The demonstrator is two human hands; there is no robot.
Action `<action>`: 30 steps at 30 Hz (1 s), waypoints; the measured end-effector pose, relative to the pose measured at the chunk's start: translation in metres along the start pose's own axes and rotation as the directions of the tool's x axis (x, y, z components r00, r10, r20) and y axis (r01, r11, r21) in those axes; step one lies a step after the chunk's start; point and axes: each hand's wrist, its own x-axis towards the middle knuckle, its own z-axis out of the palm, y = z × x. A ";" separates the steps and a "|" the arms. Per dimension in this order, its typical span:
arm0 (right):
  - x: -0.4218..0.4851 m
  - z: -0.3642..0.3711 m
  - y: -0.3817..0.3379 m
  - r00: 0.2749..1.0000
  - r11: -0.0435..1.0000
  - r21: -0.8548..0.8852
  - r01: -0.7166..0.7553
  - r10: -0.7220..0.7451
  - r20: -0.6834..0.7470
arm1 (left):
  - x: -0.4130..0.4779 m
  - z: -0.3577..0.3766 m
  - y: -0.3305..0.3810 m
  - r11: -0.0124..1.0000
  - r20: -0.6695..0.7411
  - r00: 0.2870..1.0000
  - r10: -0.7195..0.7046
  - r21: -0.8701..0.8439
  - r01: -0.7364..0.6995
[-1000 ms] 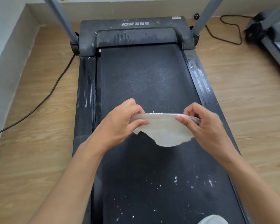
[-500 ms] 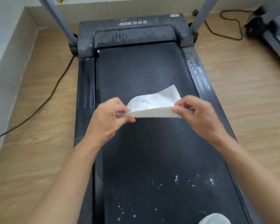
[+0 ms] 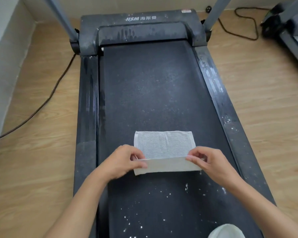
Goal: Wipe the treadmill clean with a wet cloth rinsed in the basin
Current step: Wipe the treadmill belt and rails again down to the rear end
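A person's left hand (image 3: pixel 122 162) and right hand (image 3: pixel 212 162) each pinch a near corner of a white cloth (image 3: pixel 163 145) between thumb and fingertips. They hold its near edge up in a fold, while the far half lies flat on the black belt (image 3: pixel 150 93) of a treadmill (image 3: pixel 88 103), just ahead of both hands. Behind the hands, toward the person, white specks (image 3: pixel 186 186) dot the belt. Beside the right forearm a pale rounded object (image 3: pixel 226 231) is cut off by the frame, and what it is cannot be told. Just outside the right hand runs a side rail (image 3: pixel 213 79) smeared with whitish marks. Well beyond the hands sits a dusty grey motor cover (image 3: pixel 141 30) lettered "HSM", flanked by two grey uprights (image 3: pixel 62 18). The treadmill stands on a light wooden floor (image 3: pixel 41 169). Left of the left hand a black cable (image 3: pixel 46 100) crosses the planks, with a pale wall (image 3: pixel 5 48) beyond it. Far beyond the right hand another cable (image 3: pixel 244 23) loops beside part of a second dark machine (image 3: pixel 292 31).
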 end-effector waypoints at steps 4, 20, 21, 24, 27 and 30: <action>0.041 -0.004 -0.001 0.992 0.996 -0.094 0.008 -0.020 -0.121 | 0.023 -0.007 0.007 0.998 -0.239 0.971 0.027 -0.050 -0.040; 0.090 0.002 0.024 0.980 0.911 -0.411 -0.038 -0.046 -0.194 | 0.057 0.026 0.005 0.972 -0.569 0.822 0.014 0.199 0.121; 0.089 0.002 0.027 0.981 0.912 -0.409 -0.038 -0.043 -0.187 | 0.057 0.027 0.004 0.966 -0.590 0.808 0.011 0.215 0.144; 0.093 0.002 0.032 0.984 0.904 -0.426 -0.037 -0.043 -0.175 | 0.060 0.026 0.008 0.963 -0.633 0.774 -0.004 0.207 0.175; 0.092 0.005 0.023 0.963 0.879 -0.476 0.016 -0.142 -0.229 | 0.062 0.022 0.016 0.959 -0.589 0.805 0.079 0.266 0.100; 0.070 0.030 -0.001 0.942 0.876 -0.440 0.200 -0.295 -0.159 | 0.061 0.018 0.022 0.981 -0.518 0.854 0.051 0.187 0.055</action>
